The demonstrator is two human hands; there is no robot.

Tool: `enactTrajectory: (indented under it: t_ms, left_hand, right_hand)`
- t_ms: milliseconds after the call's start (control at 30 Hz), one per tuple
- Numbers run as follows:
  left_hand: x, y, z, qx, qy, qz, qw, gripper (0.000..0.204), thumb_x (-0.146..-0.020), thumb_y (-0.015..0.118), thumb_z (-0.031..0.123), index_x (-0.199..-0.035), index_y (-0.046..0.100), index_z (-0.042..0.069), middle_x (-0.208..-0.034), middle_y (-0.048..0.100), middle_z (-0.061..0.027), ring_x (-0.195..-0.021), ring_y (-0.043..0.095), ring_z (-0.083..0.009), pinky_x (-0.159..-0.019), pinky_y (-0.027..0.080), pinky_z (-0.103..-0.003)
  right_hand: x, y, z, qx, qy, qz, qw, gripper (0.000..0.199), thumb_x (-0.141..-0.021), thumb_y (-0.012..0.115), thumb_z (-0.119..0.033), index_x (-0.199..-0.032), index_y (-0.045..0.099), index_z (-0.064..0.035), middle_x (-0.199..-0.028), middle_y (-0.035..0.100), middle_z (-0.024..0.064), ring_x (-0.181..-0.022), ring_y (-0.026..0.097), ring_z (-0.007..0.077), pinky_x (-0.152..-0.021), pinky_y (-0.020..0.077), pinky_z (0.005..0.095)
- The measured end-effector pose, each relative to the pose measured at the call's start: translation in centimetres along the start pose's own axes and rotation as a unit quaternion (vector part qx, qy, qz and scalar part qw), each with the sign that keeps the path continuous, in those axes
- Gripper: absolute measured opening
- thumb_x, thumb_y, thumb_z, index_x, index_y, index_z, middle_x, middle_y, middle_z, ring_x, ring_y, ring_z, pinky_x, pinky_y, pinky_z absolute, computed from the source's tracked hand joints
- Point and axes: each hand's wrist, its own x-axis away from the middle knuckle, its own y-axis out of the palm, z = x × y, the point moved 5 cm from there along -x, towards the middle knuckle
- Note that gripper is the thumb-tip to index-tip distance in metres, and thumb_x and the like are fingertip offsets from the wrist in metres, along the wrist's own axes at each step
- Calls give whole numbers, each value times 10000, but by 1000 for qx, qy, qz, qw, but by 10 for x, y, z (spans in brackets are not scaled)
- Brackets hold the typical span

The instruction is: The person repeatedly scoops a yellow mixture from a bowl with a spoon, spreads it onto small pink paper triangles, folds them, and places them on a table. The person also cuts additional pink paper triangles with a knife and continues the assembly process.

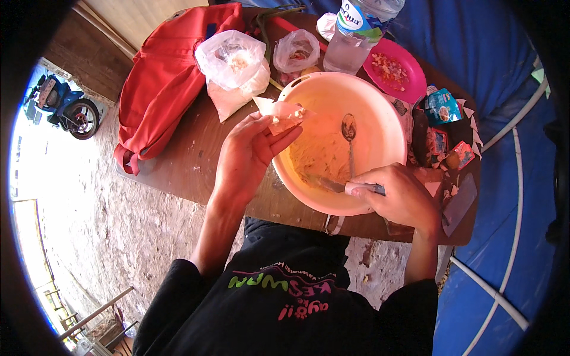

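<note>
My left hand (252, 145) is raised at the left rim of a large pale basin (395, 139). Between its fingers is a thin, pale, flat-sided piece (284, 120) with crumbly bits along its edge; I cannot tell its exact kind. Over the basin's near right side, my right hand (395, 193) is closed round the handle of a knife (329, 184). Its blade tip dips toward a yellowish mixture with darker flecks (320, 157) on the basin's bottom. A metal spoon (349, 127) rests inside, bowl end away from me.
Behind the basin stand a large clear water bottle (346, 54) and a pink plate (415, 83) of chopped bits. Plastic bags (234, 74) and a red backpack (163, 89) lie left on the wooden table (267, 204). Small packets (442, 107) crowd the right edge.
</note>
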Motion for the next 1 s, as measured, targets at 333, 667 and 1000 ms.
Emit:
enactTrajectory:
  t_ms: [333,667,1000]
  left_hand:
    - [1,3,-10,-45,68,23,996,184,-1052,437,94,-1151,480,-55,-1208,619,-202,-1179,635,-266,-1123,473,-416]
    - [13,7,-19,-44,196,66,977,221,-1076,420,99,-1252,437,-34,-1273,588,-196,-1241,596,-254,-1154,431,-424]
    - [19,12,-22,-47,256,54,964,328,-1064,406,69,-1361,419,-70,-1425,495,-297,-1342,523,-327,-1178,403,-447]
  right_hand:
    - [-3,-3,-6,-1,28,-75,997,265,-933,656,-226,-933,731,28,-784,638,282,-761,660,433,-700,492,457]
    - [1,8,-19,-44,28,-107,993,283,-983,605,-225,-952,709,36,-760,626,292,-695,660,402,-683,483,448]
    - [7,12,0,-170,176,-84,966,324,-1014,613,-253,-1173,718,8,-674,670,98,-521,561,89,-505,453,306]
